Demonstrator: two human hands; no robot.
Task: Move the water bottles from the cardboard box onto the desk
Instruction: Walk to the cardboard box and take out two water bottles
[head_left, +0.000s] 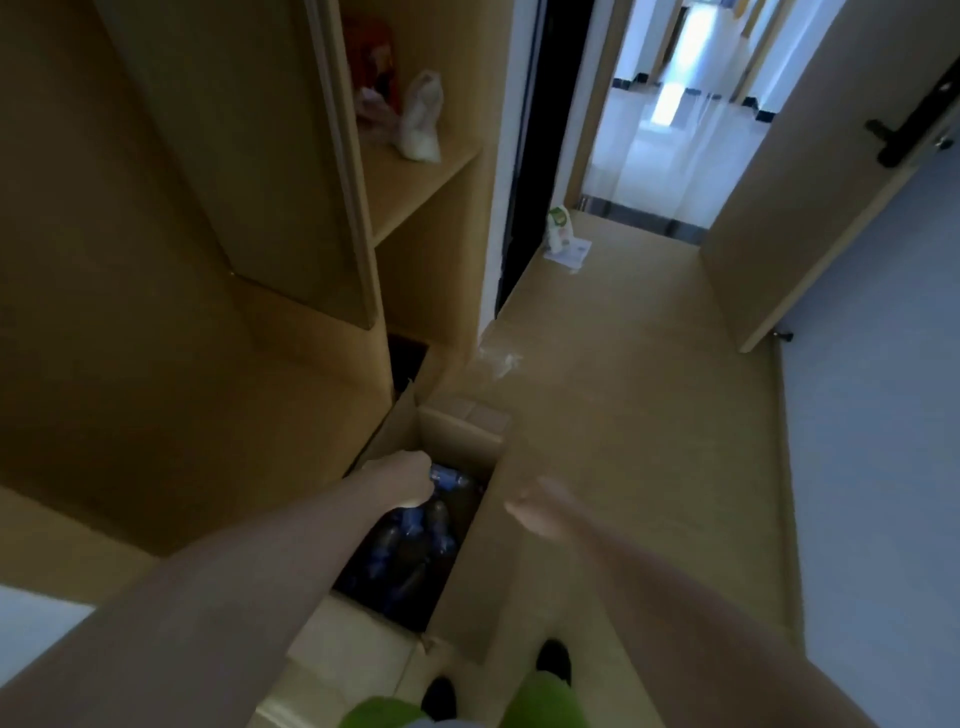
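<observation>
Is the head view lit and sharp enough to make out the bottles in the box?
Head view: box interior dark, bottles only bluish shapes; right hand motion-blurred; corridor overexposed; wide-angle bending at the edges; left hand grips one bottle.

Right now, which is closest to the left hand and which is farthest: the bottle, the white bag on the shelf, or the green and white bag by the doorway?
1. Water bottle: in the left hand, over the cardboard box.
2. White bag: up on the shelf.
3. Green and white bag: on the floor by the doorway.
</observation>
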